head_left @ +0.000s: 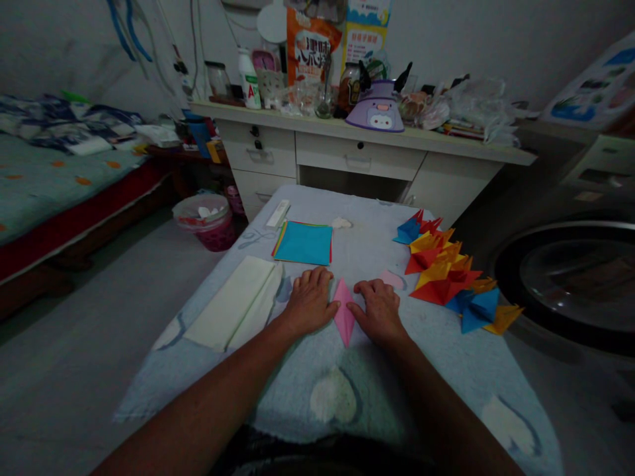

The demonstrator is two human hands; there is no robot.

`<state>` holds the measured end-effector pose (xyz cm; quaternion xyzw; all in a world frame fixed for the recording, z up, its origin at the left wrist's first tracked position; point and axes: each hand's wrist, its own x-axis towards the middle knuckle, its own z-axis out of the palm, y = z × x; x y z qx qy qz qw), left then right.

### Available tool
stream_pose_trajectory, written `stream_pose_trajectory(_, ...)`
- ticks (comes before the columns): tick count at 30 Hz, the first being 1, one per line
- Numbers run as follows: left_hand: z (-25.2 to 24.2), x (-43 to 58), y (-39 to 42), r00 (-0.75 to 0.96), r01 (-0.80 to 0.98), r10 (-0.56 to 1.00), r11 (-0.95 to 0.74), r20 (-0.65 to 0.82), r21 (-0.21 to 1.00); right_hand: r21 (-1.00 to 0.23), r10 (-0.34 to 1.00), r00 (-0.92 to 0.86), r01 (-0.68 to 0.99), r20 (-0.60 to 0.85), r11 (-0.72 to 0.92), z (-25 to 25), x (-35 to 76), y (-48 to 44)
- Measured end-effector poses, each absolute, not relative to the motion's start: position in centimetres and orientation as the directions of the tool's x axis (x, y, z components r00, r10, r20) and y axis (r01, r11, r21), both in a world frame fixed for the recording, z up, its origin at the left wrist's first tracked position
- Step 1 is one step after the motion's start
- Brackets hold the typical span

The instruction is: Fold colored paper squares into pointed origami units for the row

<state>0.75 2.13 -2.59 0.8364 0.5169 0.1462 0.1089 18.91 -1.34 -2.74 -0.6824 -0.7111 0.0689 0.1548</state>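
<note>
A pink folded paper [344,320], shaped like a narrow diamond, lies on the cloth-covered table between my two hands. My left hand [311,301] rests on the cloth at its left side, fingers stretched forward and apart, with the thumb touching the paper's left edge. From the right, my right hand [380,309] puts its thumb on the opposite edge, its other fingers spread and slightly bent. Beyond the left hand sits a stack of square coloured paper [303,244], blue on top. Several folded paper cranes [446,281] in red, yellow and blue stand in rows on the right.
A folded pale cloth [231,301] lies on the table's left, and a small white strip [278,213] is near the far edge. Behind stands a white desk [342,151] crowded with items. A pink bin [213,228] is on the floor, and a washing machine [575,264] stands right.
</note>
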Motion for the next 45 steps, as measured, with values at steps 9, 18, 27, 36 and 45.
stream_pose_trajectory(9,-2.5,0.6,1.9,0.463,0.775,0.870,-0.490,0.169,0.398,-0.377,0.993,-0.037,0.923,0.108,0.075,-2.9,20.3,-1.0)
stream_pose_trajectory(18,-2.3,1.1,1.5,0.550,0.681,0.805,-0.586,0.222,0.439,-0.376,0.990,-0.044,0.922,0.137,0.093,-2.6,19.0,-1.3)
stream_pose_trajectory(27,-2.4,1.1,1.5,0.536,0.682,0.807,-0.587,0.248,0.436,-0.514,0.989,-0.014,0.853,0.149,0.090,-2.3,18.2,-1.3)
stream_pose_trajectory(36,-1.1,1.1,0.9,0.468,0.579,0.845,-0.514,0.258,0.633,-0.767,0.954,-0.080,0.577,0.289,0.280,-2.1,17.9,-1.3)
stream_pose_trajectory(45,-2.4,1.0,1.7,0.379,0.260,0.921,-0.195,0.086,0.946,-0.798,0.893,-0.180,0.401,0.412,0.449,-1.5,17.8,-1.9)
